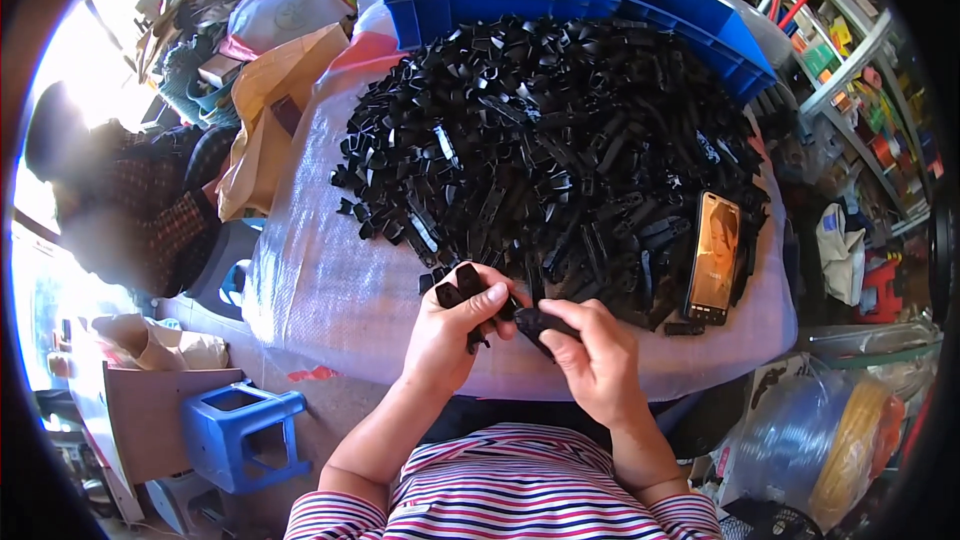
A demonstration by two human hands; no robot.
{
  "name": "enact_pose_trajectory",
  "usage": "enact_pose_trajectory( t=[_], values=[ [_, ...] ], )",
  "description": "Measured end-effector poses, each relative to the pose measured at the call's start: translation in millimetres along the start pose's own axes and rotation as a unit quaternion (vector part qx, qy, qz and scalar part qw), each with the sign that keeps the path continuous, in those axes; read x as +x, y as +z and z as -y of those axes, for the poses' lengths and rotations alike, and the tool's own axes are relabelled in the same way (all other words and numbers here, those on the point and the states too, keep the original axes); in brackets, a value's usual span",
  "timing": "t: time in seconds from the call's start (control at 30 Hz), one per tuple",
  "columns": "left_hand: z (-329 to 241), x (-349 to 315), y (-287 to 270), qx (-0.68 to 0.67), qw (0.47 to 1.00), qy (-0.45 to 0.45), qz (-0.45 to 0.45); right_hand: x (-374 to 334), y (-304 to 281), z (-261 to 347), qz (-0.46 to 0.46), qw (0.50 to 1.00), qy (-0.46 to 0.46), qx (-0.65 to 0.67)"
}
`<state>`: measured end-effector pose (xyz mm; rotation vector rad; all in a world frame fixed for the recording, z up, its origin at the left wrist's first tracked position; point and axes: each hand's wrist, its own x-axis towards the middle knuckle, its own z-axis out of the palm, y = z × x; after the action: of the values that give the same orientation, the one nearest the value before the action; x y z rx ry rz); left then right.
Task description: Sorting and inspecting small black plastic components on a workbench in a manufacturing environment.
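We pinch an elongated black plastic piece [533, 322], its long axis running ten-to-four, tip toward ten o'clock, in our right hand [600, 355], fingers nearly closed; at nine, our left hand [447, 335] curls around black plastic parts [468, 278] (ends showing).

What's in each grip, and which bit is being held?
Left grip: small black pieces, exact spot hidden. Right grip: a black part, pinched near its right end.

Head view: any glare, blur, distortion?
Head view: left side burns out white; head view, a person at left has smeared patches; head view, the black pile shows white glints, its darker parts losing detail; head view, fisheye bends edges near the rim; head view, left hand and right hand look fairly sharp.
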<state>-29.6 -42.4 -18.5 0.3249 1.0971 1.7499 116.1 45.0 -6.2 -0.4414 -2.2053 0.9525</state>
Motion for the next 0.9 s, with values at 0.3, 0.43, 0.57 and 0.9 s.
enact_pose_trajectory(
  t=[0.3, 0.43, 0.57, 0.9],
  values=[
    [6, -3, 6, -0.015, 1.000, 0.026, 0.003, -10, 3, 4, 0.033, 0.990, 0.128, 0.049],
    [11, -5, 5, 0.035, 0.994, 0.098, -0.012, -9, 4, 4, 0.037, 0.989, 0.134, 0.057],
    [17, -10, 11, 0.110, 0.975, 0.178, -0.072, -10, 10, 7, 0.040, 0.982, 0.172, 0.064],
    [19, -13, 11, 0.060, 0.962, 0.244, -0.111, 11, 46, 9, -0.026, 0.992, 0.098, 0.080]
  ],
)
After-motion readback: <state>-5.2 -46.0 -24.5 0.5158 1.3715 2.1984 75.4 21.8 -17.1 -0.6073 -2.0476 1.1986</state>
